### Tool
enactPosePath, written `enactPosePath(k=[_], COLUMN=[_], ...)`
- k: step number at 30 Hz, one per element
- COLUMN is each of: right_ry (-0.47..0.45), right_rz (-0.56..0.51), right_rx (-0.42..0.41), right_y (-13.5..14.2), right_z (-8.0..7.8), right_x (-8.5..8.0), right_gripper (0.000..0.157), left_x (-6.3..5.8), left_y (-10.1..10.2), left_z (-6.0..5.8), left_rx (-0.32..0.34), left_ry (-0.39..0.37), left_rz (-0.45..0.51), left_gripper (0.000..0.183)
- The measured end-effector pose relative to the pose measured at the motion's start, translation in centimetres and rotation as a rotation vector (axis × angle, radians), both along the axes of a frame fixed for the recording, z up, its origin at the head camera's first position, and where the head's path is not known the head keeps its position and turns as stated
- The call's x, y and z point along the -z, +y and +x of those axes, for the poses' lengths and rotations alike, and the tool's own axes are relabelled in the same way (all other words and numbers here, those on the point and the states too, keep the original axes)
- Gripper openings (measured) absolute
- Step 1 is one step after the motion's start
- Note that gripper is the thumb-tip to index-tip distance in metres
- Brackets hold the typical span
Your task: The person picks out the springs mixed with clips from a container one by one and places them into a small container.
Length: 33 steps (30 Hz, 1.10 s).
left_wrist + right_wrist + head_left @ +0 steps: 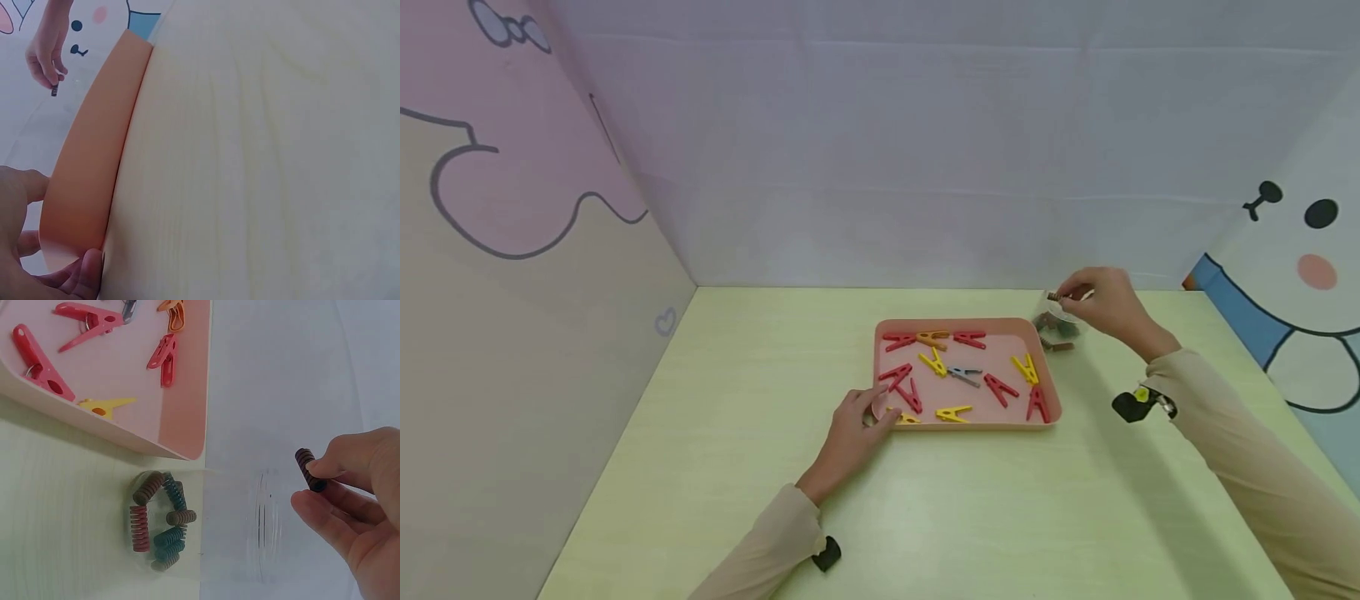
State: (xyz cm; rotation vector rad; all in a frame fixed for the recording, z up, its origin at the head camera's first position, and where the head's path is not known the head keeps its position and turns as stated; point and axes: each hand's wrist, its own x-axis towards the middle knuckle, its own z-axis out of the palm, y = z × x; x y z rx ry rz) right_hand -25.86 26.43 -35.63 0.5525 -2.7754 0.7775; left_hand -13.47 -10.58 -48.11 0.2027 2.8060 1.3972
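Note:
My right hand [1108,304] pinches a dark brown coil spring [310,469] between thumb and fingers, above the mouth of a clear plastic cup [262,519]. At the cup's bottom lie several springs, among them a red spring [139,529] and a teal spring [169,536]. My left hand [853,429] grips the near left corner of a pink tray [985,427], fingers and thumb about its wall. Inside the tray are scattered plastic clips: red clips [1000,389], yellow clips [953,413], a grey clip [964,376] and an orange clip [932,338].
The cup stands close by the tray's far right corner on a light wood-grain table [737,375]. Behind the table rises a pale wall covering [880,167]. Panels with cartoon drawings flank both sides.

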Motion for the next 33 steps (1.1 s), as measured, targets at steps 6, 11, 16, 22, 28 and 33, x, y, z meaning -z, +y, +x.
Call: enactPosePath(k=[6,11,16,22,28,33], right_ry=[-0.009,0.011,-0.007,-0.013,-0.011,0.027], right_rz=[-0.006,-0.013,-0.02,-0.024,-0.03,-0.05], right_rx=[0.043,0.041,0.06,0.083,0.079,0.065], right_y=[0.4,0.5,0.7,1.2,1.5,1.7], right_z=[-0.3,-0.3,-0.4,-0.2,0.0,0.3], right_x=[0.4,0.3,0.4,0.8,1.2,1.5], right_gripper=[0.007,0.007,0.007,0.008,0.01,0.011], left_x=[0.0,0.0,-0.1,-0.3,-0.8,-1.2], left_y=[0.0,0.0,-0.1,0.0,-0.3,-0.6], left_z=[0.1,0.1,0.1,0.1,0.1,0.0], left_rx=[-0.004,-0.01,-0.009,0.006,-0.002,-0.021], left_ry=[-0.007,-0.014,-0.013,-0.009,-0.007,-0.015], left_rz=[-0.002,0.0,0.013,0.01,0.007,-0.014], left_gripper=[0.051,0.052,0.052,0.053,0.053,0.051])
